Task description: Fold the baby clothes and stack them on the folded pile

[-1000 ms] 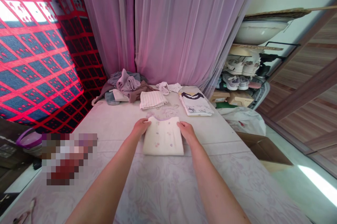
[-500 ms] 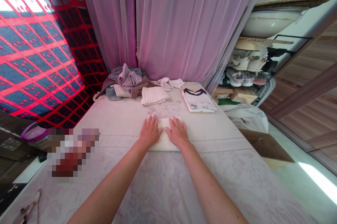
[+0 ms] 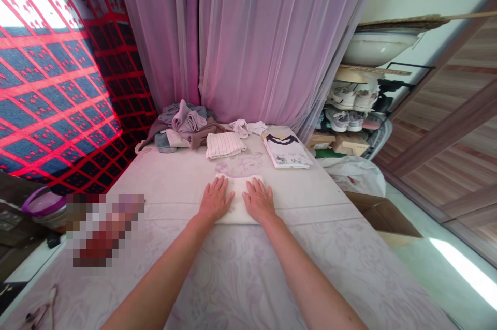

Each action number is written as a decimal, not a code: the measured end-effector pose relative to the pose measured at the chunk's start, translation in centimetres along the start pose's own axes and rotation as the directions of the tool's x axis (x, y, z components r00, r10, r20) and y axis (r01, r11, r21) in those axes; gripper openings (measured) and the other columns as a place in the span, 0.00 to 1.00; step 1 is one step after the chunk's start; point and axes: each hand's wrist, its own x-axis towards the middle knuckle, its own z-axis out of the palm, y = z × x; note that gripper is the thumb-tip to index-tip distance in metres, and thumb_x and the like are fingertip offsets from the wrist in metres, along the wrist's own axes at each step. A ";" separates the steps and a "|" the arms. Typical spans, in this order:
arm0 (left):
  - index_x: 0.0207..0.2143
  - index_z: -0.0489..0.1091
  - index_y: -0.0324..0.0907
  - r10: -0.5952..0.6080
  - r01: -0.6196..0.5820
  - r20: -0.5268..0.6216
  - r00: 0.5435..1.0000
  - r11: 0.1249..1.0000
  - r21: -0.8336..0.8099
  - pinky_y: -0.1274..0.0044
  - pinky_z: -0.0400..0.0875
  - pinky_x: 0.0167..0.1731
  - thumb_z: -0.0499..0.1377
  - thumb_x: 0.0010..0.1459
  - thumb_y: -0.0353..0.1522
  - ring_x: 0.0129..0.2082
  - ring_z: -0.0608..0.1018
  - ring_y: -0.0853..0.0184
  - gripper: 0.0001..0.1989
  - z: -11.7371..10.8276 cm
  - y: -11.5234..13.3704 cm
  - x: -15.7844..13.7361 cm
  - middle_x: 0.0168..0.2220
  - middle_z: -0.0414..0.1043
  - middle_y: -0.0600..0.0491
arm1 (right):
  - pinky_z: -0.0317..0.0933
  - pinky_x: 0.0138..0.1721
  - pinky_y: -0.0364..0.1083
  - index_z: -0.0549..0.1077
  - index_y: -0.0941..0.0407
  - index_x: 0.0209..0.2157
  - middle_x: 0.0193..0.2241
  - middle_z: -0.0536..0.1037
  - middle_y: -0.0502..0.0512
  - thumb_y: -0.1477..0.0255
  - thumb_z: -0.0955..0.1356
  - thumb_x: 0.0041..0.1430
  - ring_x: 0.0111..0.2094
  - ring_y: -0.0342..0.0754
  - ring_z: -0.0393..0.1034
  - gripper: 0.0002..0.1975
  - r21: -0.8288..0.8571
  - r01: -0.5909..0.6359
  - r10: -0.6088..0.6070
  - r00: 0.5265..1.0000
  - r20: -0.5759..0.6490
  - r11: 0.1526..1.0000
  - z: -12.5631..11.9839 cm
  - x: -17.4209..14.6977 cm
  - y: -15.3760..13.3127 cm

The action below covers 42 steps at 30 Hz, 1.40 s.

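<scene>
A folded cream garment [image 3: 238, 206] lies flat on the bed in front of me; its exact kind is hard to make out under my hands. On its left side my left hand [image 3: 216, 199] rests palm down with the fingers stretched out. My right hand [image 3: 259, 200] lies flat on the right side in the same way, and a strip of the cloth shows between the two. Beyond the garment sits a folded striped cloth [image 3: 225, 145]. To the right of that is a folded white T-shirt [image 3: 286, 150] with a dark collar.
A heap of clothes [image 3: 188, 125] and a small crumpled white garment [image 3: 248, 127] lie at the far end by the purple curtain [image 3: 248, 40]. Shoes [image 3: 344, 119] stand on a rack at right, above an open cardboard box [image 3: 382, 216]. A purple-rimmed bucket [image 3: 44, 203] is at left.
My hands have moved slightly apart on the folded garment, so more of its middle shows. The whole view has shifted a little with my head.
</scene>
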 end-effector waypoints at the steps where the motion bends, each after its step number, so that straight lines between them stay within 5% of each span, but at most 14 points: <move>1: 0.63 0.55 0.43 0.021 -0.021 -0.019 1.000 1.000 0.008 0.60 0.49 0.62 0.46 0.64 0.40 0.66 0.54 0.57 0.26 0.0 0.1 -0.6 0.66 0.51 0.46 | 0.33 0.63 0.60 0.55 0.53 0.64 0.67 0.48 0.56 0.62 0.53 0.66 0.67 0.52 0.38 0.27 0.001 0.027 -0.027 0.999 -0.024 1.000 0.0 -0.5 -0.3; 7: 0.63 0.56 0.40 0.041 -0.041 0.000 0.999 0.999 0.032 0.62 0.51 0.62 0.45 0.65 0.37 0.66 0.53 0.57 0.25 0.5 0.9 -3.2 0.66 0.51 0.45 | 0.34 0.63 0.60 0.57 0.59 0.63 0.65 0.53 0.62 0.63 0.53 0.66 0.66 0.55 0.42 0.27 -0.015 0.099 -0.100 0.993 -0.065 0.995 1.6 -2.7 -1.5; 14: 0.62 0.57 0.37 0.060 -0.061 -0.016 0.998 0.998 -0.020 0.62 0.54 0.61 0.44 0.65 0.37 0.66 0.53 0.55 0.26 1.3 0.4 -2.8 0.65 0.52 0.42 | 0.36 0.63 0.59 0.59 0.58 0.62 0.64 0.56 0.61 0.64 0.55 0.66 0.65 0.55 0.45 0.26 -0.018 0.123 -0.124 0.983 -0.133 0.992 1.9 -2.8 -1.6; 22: 0.51 0.64 0.43 0.305 -0.336 -0.211 0.929 0.932 -0.134 0.64 0.65 0.55 0.59 0.56 0.40 0.57 0.67 0.57 0.22 -0.2 -3.7 -5.9 0.57 0.65 0.44 | 0.44 0.62 0.58 0.68 0.55 0.52 0.62 0.61 0.60 0.65 0.65 0.58 0.63 0.54 0.52 0.21 0.095 0.319 -0.290 0.928 -0.235 0.943 1.3 -6.0 2.6; 26: 0.39 0.67 0.44 0.390 -0.395 -0.103 0.915 0.918 -0.036 0.68 0.69 0.47 0.62 0.53 0.35 0.45 0.74 0.61 0.11 -2.5 -4.3 -6.8 0.44 0.71 0.50 | 0.52 0.59 0.56 0.71 0.56 0.46 0.60 0.64 0.61 0.70 0.67 0.54 0.61 0.53 0.56 0.16 0.096 0.364 -0.335 0.913 -0.231 0.926 1.0 -7.1 6.0; 31: 0.41 0.68 0.45 0.412 -0.427 0.111 0.904 0.880 0.208 0.69 0.69 0.43 0.57 0.57 0.30 0.41 0.75 0.61 0.09 -4.1 -3.1 -6.5 0.41 0.73 0.52 | 0.56 0.57 0.54 0.71 0.55 0.48 0.55 0.71 0.59 0.80 0.63 0.54 0.57 0.52 0.61 0.19 -0.060 0.478 -0.475 0.839 -0.267 0.877 0.9 -6.7 7.1; 36: 0.41 0.68 0.45 0.331 -0.370 0.183 0.926 0.894 0.253 0.71 0.69 0.40 0.51 0.59 0.27 0.41 0.76 0.62 0.10 -4.9 -2.2 -6.4 0.41 0.74 0.52 | 0.61 0.51 0.48 0.72 0.55 0.47 0.48 0.76 0.57 0.83 0.60 0.53 0.51 0.49 0.67 0.21 -0.097 0.475 -0.483 0.835 -0.264 0.875 -0.1 -5.9 6.6; 42: 0.46 0.67 0.45 0.037 -0.037 -0.029 0.999 0.999 -0.019 0.75 0.68 0.35 0.50 0.59 0.31 0.35 0.78 0.65 0.13 -9.0 -1.8 0.0 0.43 0.75 0.52 | 0.60 0.41 0.43 0.70 0.53 0.48 0.45 0.77 0.54 0.78 0.59 0.58 0.43 0.47 0.70 0.18 -0.037 0.273 -0.273 0.928 -0.251 0.961 -7.2 0.7 4.4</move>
